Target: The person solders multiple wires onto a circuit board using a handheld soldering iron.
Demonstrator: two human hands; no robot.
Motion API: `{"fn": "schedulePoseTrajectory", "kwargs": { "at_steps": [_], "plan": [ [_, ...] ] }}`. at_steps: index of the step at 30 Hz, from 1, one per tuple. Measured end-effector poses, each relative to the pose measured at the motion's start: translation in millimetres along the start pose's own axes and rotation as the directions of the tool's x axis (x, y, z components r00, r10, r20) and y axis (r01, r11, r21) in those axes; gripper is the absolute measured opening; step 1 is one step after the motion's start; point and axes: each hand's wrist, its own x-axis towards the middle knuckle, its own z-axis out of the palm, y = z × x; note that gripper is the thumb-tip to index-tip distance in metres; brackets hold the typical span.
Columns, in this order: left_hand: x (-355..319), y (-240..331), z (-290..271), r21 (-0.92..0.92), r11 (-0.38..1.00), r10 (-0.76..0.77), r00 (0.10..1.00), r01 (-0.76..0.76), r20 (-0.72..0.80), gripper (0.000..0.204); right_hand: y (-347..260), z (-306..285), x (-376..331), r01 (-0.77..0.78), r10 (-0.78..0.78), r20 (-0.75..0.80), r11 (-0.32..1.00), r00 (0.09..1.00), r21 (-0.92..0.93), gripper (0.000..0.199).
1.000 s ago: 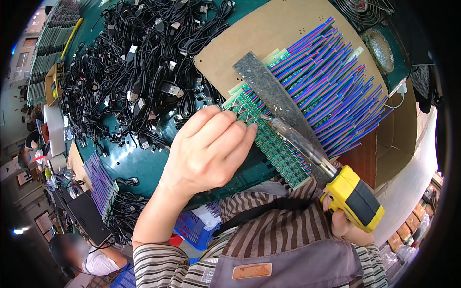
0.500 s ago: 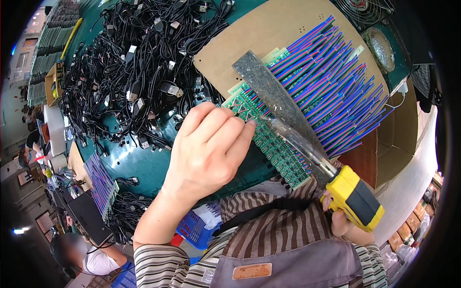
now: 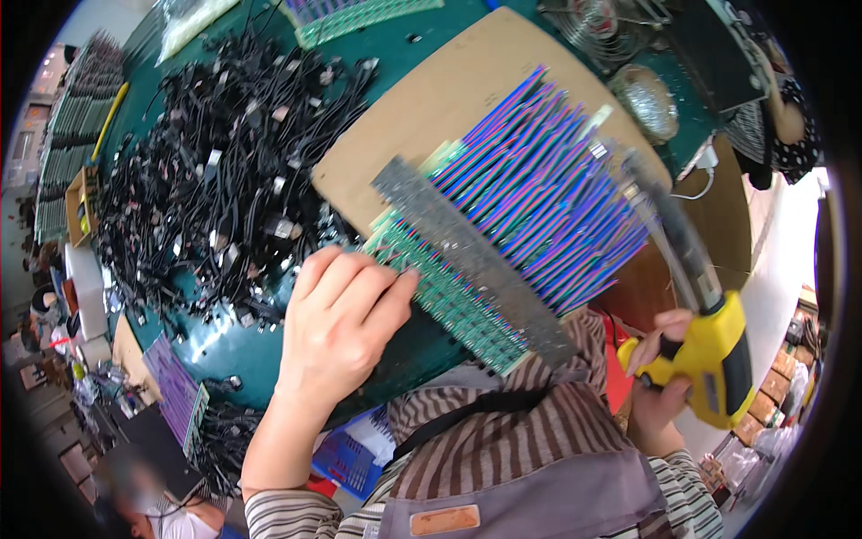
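My left hand (image 3: pixel 338 323) rests at the near left end of a green circuit-board panel (image 3: pixel 444 310), its fingers pinched together over the edge. What they hold, if anything, is hidden. In my right hand (image 3: pixel 660 404) is a yellow and black soldering gun (image 3: pixel 724 359), smeared by motion. Its barrel points up and away, at the right of the panel, with the tip apart from the boards. Across the panel lies a flat, scuffed grey metal bar (image 3: pixel 476 260). Beyond the bar, rows of blue, red and green striped wires (image 3: pixel 548 198) fan out to the right.
A brown board (image 3: pixel 386 135) lies under the panel. Black USB cables (image 3: pixel 224 189) pile up on the green table at left. A wire reel (image 3: pixel 645 103) and a fan (image 3: pixel 597 27) stand at far right. Another person (image 3: pixel 180 516) sits at lower left.
The soldering gun has swung away from the panel, up and to the right, its tip leaving the spot beside my left fingertips. My left hand stays pinched at the panel. The whole view has shifted.
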Motion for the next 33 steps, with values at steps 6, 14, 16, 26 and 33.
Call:
{"fn": "schedulePoseTrajectory", "kwargs": {
  "at_steps": [6,14,16,26,33],
  "plan": [
    [2,-1,-1,0.011,1.0,0.029,1.0,-0.029,0.008,0.028,48,-56,66,-0.033,-0.053,-0.258,0.948,0.965,-0.317,0.034],
    [-12,3,-8,-0.027,0.996,-0.083,0.996,0.084,0.036,0.03,47,-40,65,0.036,-0.119,-0.245,0.947,0.962,-0.318,0.03],
    [-15,0,-7,-0.064,0.995,-0.075,0.996,0.077,0.043,0.034,38,-38,52,-0.016,-0.035,-0.298,0.985,0.954,-0.169,0.032],
    [-5,-41,-17,0.02,0.944,-0.298,0.88,0.328,-0.37,0.01,14,-17,21,0.038,-0.035,-0.101,0.999,0.994,0.028,0.067],
    [32,-125,-17,-0.088,0.597,-0.782,0.554,0.797,-0.286,0.023,3,16,19,0.004,-0.004,-0.013,0.997,1.0,0.076,0.065]
  ]
}}
